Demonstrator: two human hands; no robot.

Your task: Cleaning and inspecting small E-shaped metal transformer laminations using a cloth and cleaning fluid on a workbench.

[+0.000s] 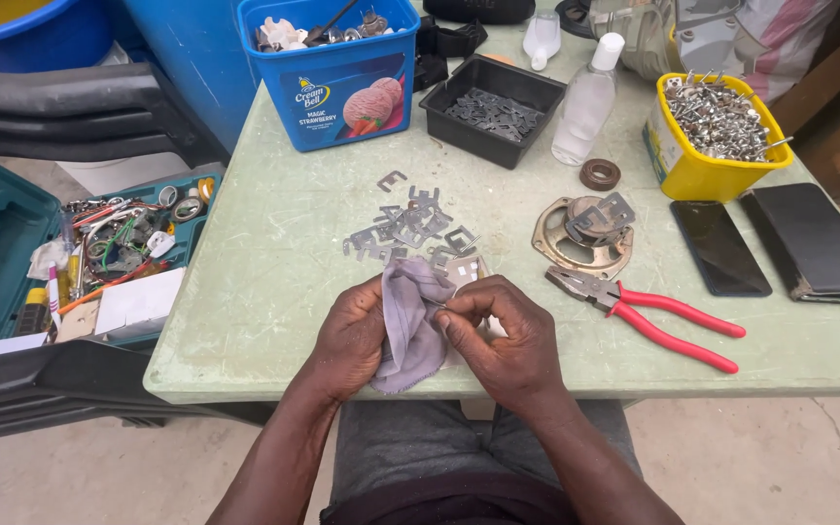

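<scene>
Surface: pale green table [274, 292], loose metal laminations [410, 233] scattered.
Left hand [352, 335]: closed around grey cloth [410, 326].
Right hand [503, 335]: pinching a small lamination [437, 305] against the cloth.
Technique: wipe flat, keeping fingertips off the edges.

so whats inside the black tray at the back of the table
The black tray holds a flat heap of small grey metal clips across its floor. Its near wall hides the front strip of the floor, so anything there cannot be seen.
</scene>
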